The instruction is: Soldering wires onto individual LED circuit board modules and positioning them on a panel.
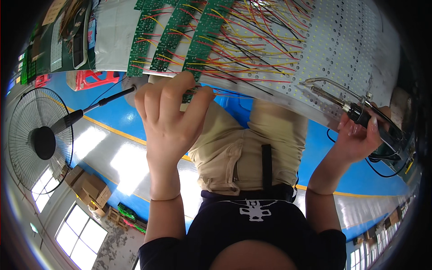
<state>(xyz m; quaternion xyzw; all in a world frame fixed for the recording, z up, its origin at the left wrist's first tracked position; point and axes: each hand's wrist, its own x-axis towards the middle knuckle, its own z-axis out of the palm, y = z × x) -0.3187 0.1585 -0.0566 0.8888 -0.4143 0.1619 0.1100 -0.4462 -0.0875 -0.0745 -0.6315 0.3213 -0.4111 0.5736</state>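
Green PCB (187, 96) pinched, L hand (169, 104); R hand (361, 138) grips soldering iron (330, 97).

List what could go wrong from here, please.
1. The slim, metal-tipped soldering iron in the right hand points toward loose red, yellow and black insulated wires; if hot, it might scorch them should it drift left.
2. Those wires fan out and cross, so pulling one might drag others.
3. The left hand pinches a green circuit board at the white tabletop's near edge; a slip might drop it.
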